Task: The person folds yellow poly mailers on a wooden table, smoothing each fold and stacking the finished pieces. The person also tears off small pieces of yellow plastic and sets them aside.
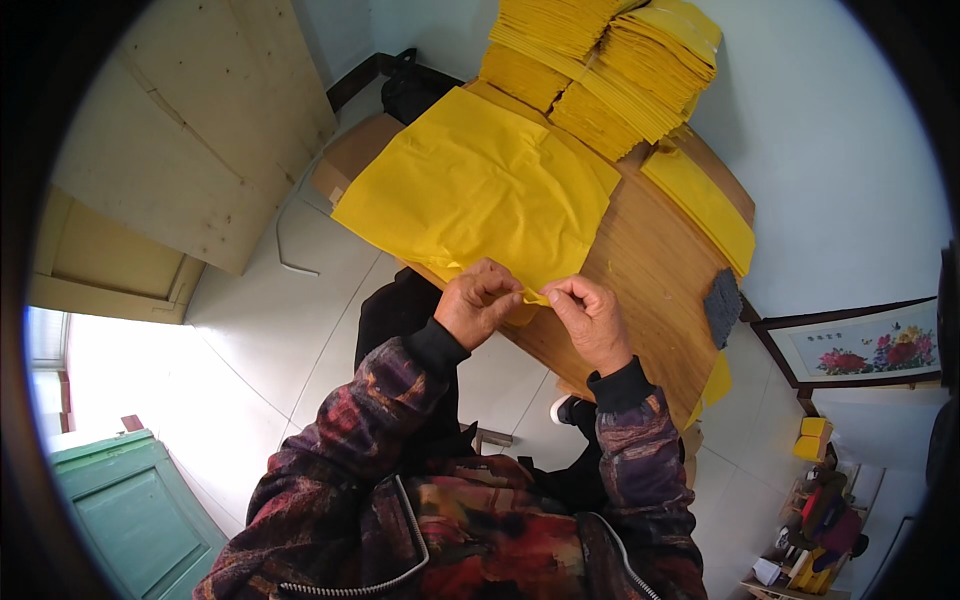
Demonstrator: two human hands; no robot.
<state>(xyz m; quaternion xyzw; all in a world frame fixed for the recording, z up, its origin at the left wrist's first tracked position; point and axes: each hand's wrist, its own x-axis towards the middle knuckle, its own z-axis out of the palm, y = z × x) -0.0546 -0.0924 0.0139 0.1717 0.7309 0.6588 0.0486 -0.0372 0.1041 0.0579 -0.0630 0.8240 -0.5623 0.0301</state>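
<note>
White tiled floor (270,330) and pale walls, wooden table (650,270) running from 12 to 4 o'clock of the view.

Left to right:
- Green door (130,510) at 8 o'clock, plywood panel (190,120) at 10 o'clock leaning off the wall.
- Cardboard box (350,155) at 11 o'clock, just beside the table's left edge; black bag (415,90) behind it.
- Large yellow paper sheet (480,185) lies flat on the table, creased, its near corner hanging toward the person at the table edge.
- Left hand (480,300) pinched shut on that near corner, thumb against fingertips.
- Right hand (590,315) pinched on the same corner, just beside the left, the two hands almost touching. Both sleeves dark, multicoloured jacket.
- Stacks of folded yellow paper (610,60) at 12–1 o'clock, behind the sheet, fanned and overlapping.
- Flat yellow strip pile (700,205) at 2 o'clock along the table's right edge.
- Dark grey pad (722,305) at 3 o'clock, on the table's right edge.
- Framed flower picture (865,350) at 3–4 o'clock, against the wall.
- Cluttered shelf (820,530) at 5 o'clock, contents too small to tell.
</note>
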